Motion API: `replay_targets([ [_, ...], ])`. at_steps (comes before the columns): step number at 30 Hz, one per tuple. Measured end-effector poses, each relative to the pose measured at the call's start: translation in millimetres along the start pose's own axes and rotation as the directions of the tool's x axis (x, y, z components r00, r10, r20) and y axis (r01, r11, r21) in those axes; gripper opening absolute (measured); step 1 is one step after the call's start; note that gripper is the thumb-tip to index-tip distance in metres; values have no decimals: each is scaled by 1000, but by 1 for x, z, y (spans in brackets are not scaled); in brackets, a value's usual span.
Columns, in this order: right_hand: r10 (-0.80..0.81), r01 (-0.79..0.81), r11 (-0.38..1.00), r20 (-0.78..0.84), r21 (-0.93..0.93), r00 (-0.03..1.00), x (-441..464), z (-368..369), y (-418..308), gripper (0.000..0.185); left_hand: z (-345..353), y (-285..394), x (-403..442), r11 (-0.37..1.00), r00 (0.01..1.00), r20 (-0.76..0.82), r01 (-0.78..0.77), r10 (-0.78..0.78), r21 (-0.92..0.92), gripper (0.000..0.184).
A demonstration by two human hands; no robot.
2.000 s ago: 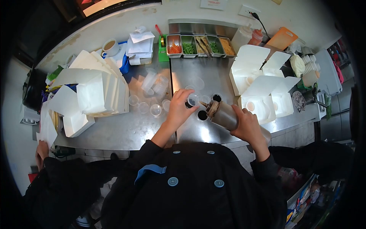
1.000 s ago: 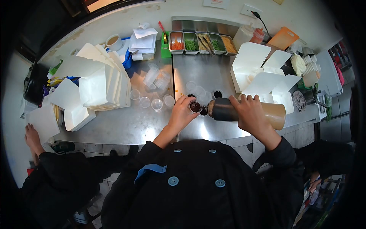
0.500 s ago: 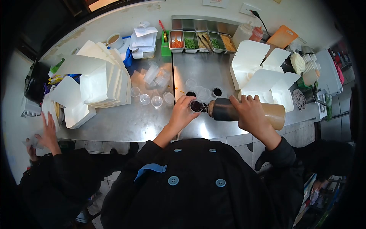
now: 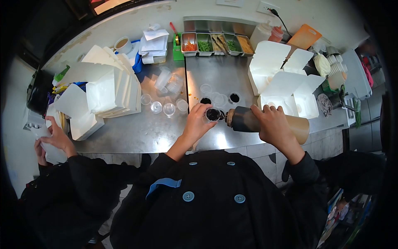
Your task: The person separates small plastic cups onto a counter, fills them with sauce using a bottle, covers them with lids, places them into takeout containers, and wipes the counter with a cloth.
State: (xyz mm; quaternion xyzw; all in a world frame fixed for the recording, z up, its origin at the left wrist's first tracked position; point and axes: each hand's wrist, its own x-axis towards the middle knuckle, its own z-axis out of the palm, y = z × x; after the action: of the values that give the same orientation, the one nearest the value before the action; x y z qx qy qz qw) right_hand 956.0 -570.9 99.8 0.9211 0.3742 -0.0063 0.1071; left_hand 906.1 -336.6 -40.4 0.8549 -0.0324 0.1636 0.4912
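My left hand (image 4: 199, 121) is closed around a small clear plastic cup (image 4: 213, 114) holding dark liquid. My right hand (image 4: 273, 124) grips a large bottle (image 4: 245, 119) lying nearly level, its mouth pointing left at the cup's rim. Dark liquid shows inside the bottle's neck end, and a thin dark stream runs between bottle and cup. Just beyond my left hand, another cup of dark liquid (image 4: 205, 101) stands on the steel counter. A third filled cup (image 4: 234, 98) is to its right, with clear lids (image 4: 219, 98) lying between them.
Empty clear cups (image 4: 168, 109) stand left on the counter (image 4: 137, 133). Stacked white boxes (image 4: 112, 91) rise farther left; open white boxes (image 4: 275, 83) stand right. Trays of chopped vegetables (image 4: 204, 43) line the back. A co-worker's hands (image 4: 58, 139) hold something whitish at far left.
The dark liquid in the cup in my left hand looks fuller. My hands have barely moved. The co-worker's hands at left have shifted right and come together on the whitish item.
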Motion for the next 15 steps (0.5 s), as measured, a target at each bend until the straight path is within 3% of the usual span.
replay_targets([
  [11, 126, -122, 963, -2, 241, 992, -20, 22, 4, 52, 0, 11, 4, 998, 998, -30, -56, 56, 0, 52],
  [15, 185, -162, 914, -26, 373, 982, -30, 33, 5, 58, 2, 12, 10, 996, 995, -49, -88, 89, 33, 54],
])
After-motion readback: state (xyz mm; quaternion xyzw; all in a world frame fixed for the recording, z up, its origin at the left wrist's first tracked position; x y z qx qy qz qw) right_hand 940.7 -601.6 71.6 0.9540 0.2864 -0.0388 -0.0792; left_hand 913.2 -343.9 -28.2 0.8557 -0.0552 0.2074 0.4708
